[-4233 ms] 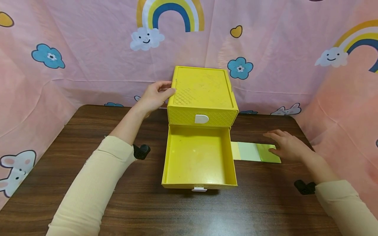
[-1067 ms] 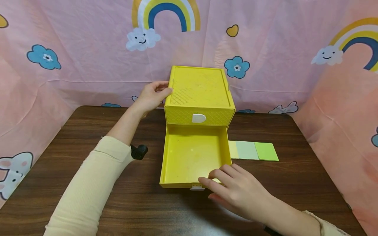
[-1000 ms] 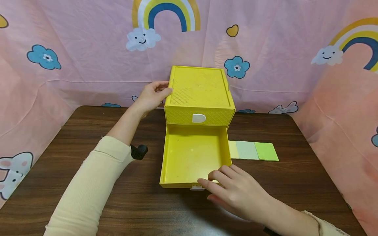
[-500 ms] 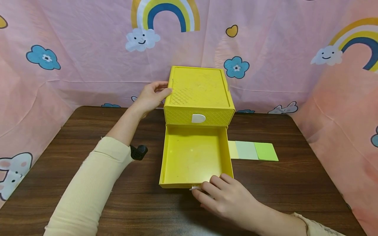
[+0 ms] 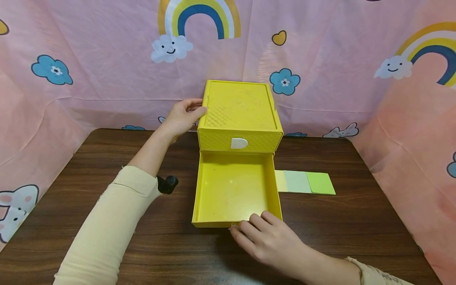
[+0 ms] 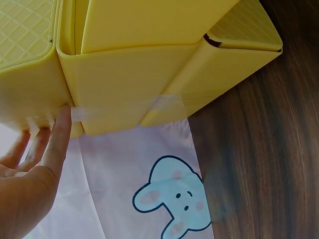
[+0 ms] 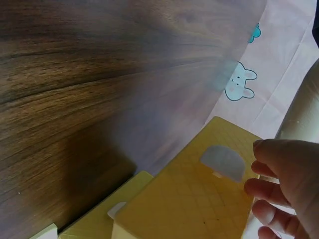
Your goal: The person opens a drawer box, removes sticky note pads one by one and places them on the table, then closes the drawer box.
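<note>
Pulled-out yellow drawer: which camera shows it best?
The head view, because it looks down into the drawer, showing floor and walls, though the right hand covers part of the front edge. The left wrist view shows part of its outer side; the right wrist view shows its front and white handle.

At the centre of the head view I see a cabinet (image 5: pixel 246 103) of yellow plastic, its top smooth but scuffed, its front embossed with a lattice. The drawer (image 5: pixel 233 190) below it, likewise plastic, is smooth and glossy within. The white tab (image 5: pixel 239 143) appears to be smooth plastic; at centre right, the paper slips (image 5: pixel 297 182) look matt. The tabletop (image 5: pixel 156 245) is dark-grained wood, shiny at lower centre. Across the upper frame I note a backdrop (image 5: pixel 117 59) of creased, matt cloth; at lower left, a sleeve (image 5: pixel 103 221) of soft-looking, matt fabric.
</note>
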Demonstrator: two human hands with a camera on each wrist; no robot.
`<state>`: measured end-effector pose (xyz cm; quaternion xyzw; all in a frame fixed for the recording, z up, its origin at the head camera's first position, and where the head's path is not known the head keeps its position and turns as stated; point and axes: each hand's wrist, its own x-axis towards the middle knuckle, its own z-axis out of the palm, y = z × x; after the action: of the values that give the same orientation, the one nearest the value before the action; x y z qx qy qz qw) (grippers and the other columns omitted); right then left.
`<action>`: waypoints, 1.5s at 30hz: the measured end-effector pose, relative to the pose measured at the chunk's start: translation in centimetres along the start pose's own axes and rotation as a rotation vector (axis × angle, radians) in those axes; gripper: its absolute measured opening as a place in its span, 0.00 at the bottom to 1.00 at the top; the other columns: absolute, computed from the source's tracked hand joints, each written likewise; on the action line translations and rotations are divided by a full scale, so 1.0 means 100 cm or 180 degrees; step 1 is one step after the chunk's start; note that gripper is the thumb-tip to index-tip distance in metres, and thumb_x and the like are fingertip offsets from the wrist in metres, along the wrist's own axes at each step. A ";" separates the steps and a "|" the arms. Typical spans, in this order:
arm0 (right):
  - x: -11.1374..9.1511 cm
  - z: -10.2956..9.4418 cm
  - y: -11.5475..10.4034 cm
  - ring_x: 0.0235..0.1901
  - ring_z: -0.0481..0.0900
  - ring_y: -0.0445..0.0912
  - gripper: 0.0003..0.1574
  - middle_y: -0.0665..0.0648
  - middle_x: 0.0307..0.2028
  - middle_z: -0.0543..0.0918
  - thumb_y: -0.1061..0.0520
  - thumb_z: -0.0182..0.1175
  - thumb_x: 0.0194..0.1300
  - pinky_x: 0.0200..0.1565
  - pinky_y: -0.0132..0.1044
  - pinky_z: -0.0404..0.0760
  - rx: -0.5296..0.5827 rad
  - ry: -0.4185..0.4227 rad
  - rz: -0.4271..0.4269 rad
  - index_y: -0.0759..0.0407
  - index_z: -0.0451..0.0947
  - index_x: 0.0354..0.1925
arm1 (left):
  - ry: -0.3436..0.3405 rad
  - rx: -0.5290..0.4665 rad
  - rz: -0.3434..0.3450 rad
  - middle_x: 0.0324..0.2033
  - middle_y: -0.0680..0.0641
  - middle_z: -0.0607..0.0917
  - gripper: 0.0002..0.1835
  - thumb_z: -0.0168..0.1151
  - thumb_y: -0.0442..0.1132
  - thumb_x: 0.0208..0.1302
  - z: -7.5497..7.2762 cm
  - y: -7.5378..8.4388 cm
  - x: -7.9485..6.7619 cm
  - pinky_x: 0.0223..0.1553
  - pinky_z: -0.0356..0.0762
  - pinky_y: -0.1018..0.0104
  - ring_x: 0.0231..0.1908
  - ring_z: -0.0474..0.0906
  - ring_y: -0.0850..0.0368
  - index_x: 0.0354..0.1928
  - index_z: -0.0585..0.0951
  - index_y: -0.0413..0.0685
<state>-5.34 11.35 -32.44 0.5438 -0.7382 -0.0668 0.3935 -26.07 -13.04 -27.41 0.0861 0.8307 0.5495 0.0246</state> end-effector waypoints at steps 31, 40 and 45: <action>-0.004 0.016 -0.011 0.18 0.62 0.43 0.14 0.51 0.24 0.70 0.65 0.41 0.58 0.19 0.29 0.60 -0.0189 0.0022 0.0004 0.57 0.74 0.33 | -0.0036 -0.0148 -0.0073 0.56 0.48 0.68 0.29 0.52 0.50 0.60 -0.001 -0.001 -0.001 0.47 0.73 0.61 0.53 0.67 0.55 0.62 0.61 0.50; -0.004 0.019 -0.012 0.19 0.62 0.43 0.14 0.50 0.24 0.69 0.67 0.41 0.59 0.20 0.29 0.60 -0.0145 -0.0026 0.0097 0.55 0.72 0.32 | -0.0024 -0.0040 -0.0033 0.56 0.49 0.68 0.29 0.52 0.51 0.59 0.000 -0.001 0.000 0.49 0.71 0.62 0.54 0.65 0.57 0.62 0.62 0.51; -0.004 0.019 -0.013 0.19 0.63 0.43 0.14 0.50 0.24 0.69 0.66 0.41 0.60 0.21 0.29 0.61 -0.0073 -0.0092 0.0173 0.55 0.73 0.32 | -0.0022 -0.0042 -0.0060 0.56 0.49 0.68 0.30 0.52 0.52 0.59 0.000 -0.001 0.000 0.48 0.72 0.61 0.53 0.66 0.56 0.62 0.62 0.51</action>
<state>-5.57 10.54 -34.56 0.5179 -0.7575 -0.0723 0.3907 -26.06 -13.09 -27.52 0.0800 0.8278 0.5543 0.0332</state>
